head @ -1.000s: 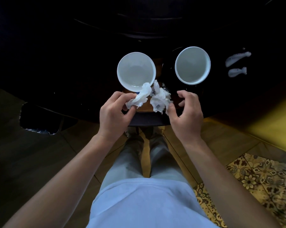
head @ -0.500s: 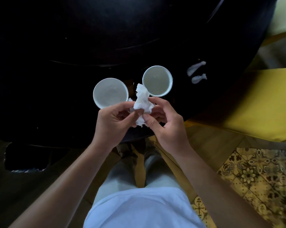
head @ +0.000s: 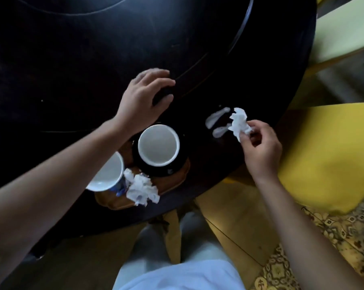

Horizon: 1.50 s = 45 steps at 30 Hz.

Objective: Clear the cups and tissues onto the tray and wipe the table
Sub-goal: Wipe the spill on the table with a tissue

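A brown tray (head: pixel 172 182) sits at the near edge of the dark round table (head: pixel 72 70). On the tray stand a white cup (head: pixel 159 145) on a black saucer (head: pixel 178 166) and a second white cup (head: pixel 107 172), partly hidden by my left forearm. A crumpled tissue (head: pixel 141 187) lies on the tray in front of them. My right hand (head: pixel 260 147) pinches another crumpled tissue (head: pixel 239 122) just beside two white smears (head: pixel 215 118) on the table, right of the tray. My left hand (head: pixel 145 99) rests beyond the cups, fingers spread on the dark tabletop.
A yellow seat cushion (head: pixel 323 153) sits close to the table's right edge, with a pale green chair (head: pixel 344 28) further back. Patterned floor tiles (head: pixel 334 237) lie at lower right. My legs stand right at the table's near rim.
My hands have parted: the right one carried a piece of tissue right to the white smears, the left one moved out onto the table beyond the cups. The other tissue now lies on the tray.
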Tool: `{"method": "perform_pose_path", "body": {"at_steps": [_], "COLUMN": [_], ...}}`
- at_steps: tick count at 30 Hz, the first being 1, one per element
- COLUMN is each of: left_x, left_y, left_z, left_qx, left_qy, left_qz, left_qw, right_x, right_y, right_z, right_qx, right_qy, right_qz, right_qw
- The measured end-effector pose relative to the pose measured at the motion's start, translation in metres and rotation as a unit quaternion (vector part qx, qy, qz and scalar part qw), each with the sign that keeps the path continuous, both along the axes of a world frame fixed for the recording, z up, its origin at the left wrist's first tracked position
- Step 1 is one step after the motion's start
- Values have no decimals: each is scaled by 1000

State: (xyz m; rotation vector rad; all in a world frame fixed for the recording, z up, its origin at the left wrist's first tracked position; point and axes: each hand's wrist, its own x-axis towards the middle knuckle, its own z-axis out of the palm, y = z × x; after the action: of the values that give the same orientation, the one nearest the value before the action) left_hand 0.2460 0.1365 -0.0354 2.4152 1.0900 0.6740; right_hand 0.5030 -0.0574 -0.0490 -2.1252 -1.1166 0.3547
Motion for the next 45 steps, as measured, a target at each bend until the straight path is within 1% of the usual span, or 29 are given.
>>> {"method": "perform_pose_path", "body": {"at_steps": [5,8,10,15,18,21,25,30,35,38,40,42,45], "left_x": [42,47,47,46,46,43,43,44,42,43,42,43,42], "left_y": [75,102,107,109,109,109,110,111,112,112,112,111,112], "left_z": [-42,-55,-60,-62,-62,-62,-63,-66,-69,-71,-70,-69,-67], "left_qx": [45,29,16,16,21,37,29,20,25,25,23,24,17], "left_qy": [144,212,229,239,242,234,239,241,224,222,219,224,229], "left_qz": [-21,-21,-18,-17,-11,-7,-20,-20,-19,-20,-21,-20,-20], "left_qw": [988,977,973,971,970,972,970,970,974,974,975,974,973], "right_x": [70,87,89,87,91,90,89,75,71,69,66,58,45], "right_y": [56,83,89,74,77,95,133,161,142,134,124,108,78], "right_z": [-44,-59,-65,-70,-64,-58,-44,-51,-59,-60,-60,-58,-57], "right_qx": [-48,-74,-84,-88,-111,-134,-101,-167,-198,-198,-198,-196,-191], "right_qy": [-61,-78,-76,-54,-60,-70,-65,-32,-50,-61,-52,-41,-47], "right_qz": [11,22,35,82,80,86,105,144,190,188,184,178,177], "right_qw": [997,994,993,991,989,985,987,975,960,960,961,963,964]}}
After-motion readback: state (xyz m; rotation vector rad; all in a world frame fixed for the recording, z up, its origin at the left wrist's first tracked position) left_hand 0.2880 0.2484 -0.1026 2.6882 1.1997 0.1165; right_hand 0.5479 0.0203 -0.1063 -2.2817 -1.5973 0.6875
